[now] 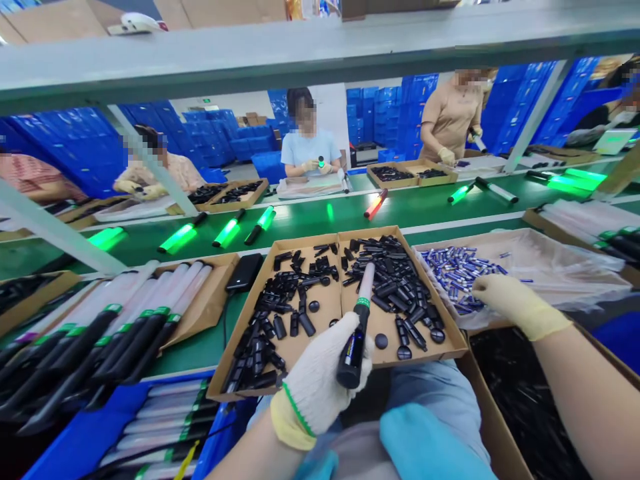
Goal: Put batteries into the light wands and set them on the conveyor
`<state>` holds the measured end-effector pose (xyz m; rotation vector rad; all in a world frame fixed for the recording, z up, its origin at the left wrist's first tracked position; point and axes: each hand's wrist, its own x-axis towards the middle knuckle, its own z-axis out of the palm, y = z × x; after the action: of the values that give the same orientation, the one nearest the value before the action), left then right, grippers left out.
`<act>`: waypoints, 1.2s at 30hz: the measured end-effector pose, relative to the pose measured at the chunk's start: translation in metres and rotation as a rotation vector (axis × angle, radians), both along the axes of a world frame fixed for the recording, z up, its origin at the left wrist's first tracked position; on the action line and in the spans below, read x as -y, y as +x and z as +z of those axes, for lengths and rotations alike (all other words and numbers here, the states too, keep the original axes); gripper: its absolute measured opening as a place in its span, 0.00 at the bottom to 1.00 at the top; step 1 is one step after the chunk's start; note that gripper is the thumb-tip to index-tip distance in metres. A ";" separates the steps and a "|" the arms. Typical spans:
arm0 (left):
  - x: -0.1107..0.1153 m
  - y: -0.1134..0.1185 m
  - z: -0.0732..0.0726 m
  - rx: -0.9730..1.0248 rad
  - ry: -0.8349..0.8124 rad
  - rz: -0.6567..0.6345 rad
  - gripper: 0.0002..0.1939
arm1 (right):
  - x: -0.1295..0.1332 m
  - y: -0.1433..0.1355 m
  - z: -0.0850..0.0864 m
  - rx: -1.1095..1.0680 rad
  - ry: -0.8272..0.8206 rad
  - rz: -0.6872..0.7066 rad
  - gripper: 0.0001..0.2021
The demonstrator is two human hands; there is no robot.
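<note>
1. White-gloved, the left hand [327, 373] is closed; the light stick [361, 319] is grasped in its fingers, tilted over the near edge of the cardboard tray [325, 308], pale tube uppermost, black handle down.
2. Yellow-gloved, the right hand [523, 310] is held at the loose batteries [457, 277], fingers bent; whether one is pinched cannot be told.
3. Batteries are heaped toward the left of a plastic-lined tray [575, 270], just right of the cardboard tray.
4. Black parts [390, 267] are scattered through both compartments of the cardboard tray.
5. Unlit sticks [135, 333] are piled at left.
6. Lit sticks [230, 229], mostly green, are spread along the green bench [310, 217]; co-workers [310, 147] are seen beyond.
</note>
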<state>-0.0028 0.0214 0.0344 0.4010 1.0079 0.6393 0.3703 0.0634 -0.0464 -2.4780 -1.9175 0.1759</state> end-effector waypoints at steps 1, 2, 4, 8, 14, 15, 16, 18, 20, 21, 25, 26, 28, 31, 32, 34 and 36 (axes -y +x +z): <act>0.001 0.001 -0.001 0.008 -0.010 0.001 0.13 | -0.004 -0.003 -0.005 0.009 -0.048 0.025 0.09; 0.002 0.003 -0.001 0.016 -0.018 0.004 0.13 | -0.007 -0.007 -0.009 0.021 -0.097 0.049 0.10; 0.003 0.005 -0.002 0.014 -0.023 0.028 0.12 | -0.013 -0.014 -0.013 0.038 -0.176 0.111 0.12; 0.004 0.004 -0.002 -0.037 -0.037 0.064 0.12 | -0.022 -0.011 -0.010 0.033 -0.213 0.283 0.07; 0.004 0.000 -0.005 0.049 -0.077 0.062 0.14 | -0.006 -0.001 0.008 -0.053 -0.010 0.441 0.08; 0.004 0.000 -0.006 0.063 -0.077 0.063 0.14 | 0.002 -0.006 0.012 -0.076 0.036 0.448 0.09; 0.005 0.001 -0.007 0.073 -0.074 0.063 0.14 | 0.012 -0.013 0.015 -0.116 0.096 0.457 0.11; 0.007 0.003 -0.009 0.090 -0.054 0.073 0.13 | 0.032 -0.035 0.022 -0.247 0.266 0.484 0.12; 0.008 0.006 -0.010 0.111 -0.052 0.078 0.12 | 0.050 -0.064 0.030 -0.391 0.448 0.519 0.12; 0.009 0.008 -0.011 0.122 -0.061 0.072 0.11 | 0.058 -0.080 0.035 -0.442 0.510 0.541 0.12; 0.012 0.009 -0.015 0.172 -0.077 0.029 0.12 | 0.073 -0.137 0.050 -0.538 0.572 0.632 0.19; 0.013 0.009 -0.017 0.186 -0.068 0.033 0.12 | 0.075 -0.147 0.053 -0.563 0.582 0.659 0.19; 0.015 0.006 -0.021 0.212 -0.043 0.061 0.12 | 0.076 -0.161 0.057 -0.591 0.612 0.733 0.15; 0.019 0.001 -0.023 0.207 0.051 0.112 0.13 | 0.076 -0.173 0.062 -0.502 0.633 0.858 0.13; 0.020 -0.001 -0.023 0.193 0.090 0.131 0.11 | 0.076 -0.177 0.065 -0.445 0.627 0.917 0.13; 0.023 -0.006 -0.023 0.163 0.156 0.177 0.08 | 0.076 -0.187 0.072 -0.339 0.606 1.050 0.15; 0.024 -0.012 -0.024 0.157 0.193 0.237 0.09 | 0.076 -0.201 0.080 -0.283 0.585 1.158 0.17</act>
<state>-0.0151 -0.0028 0.0101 0.3962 0.8528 0.9718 0.1695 -0.0126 0.0340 -0.7715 -2.4860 -0.0462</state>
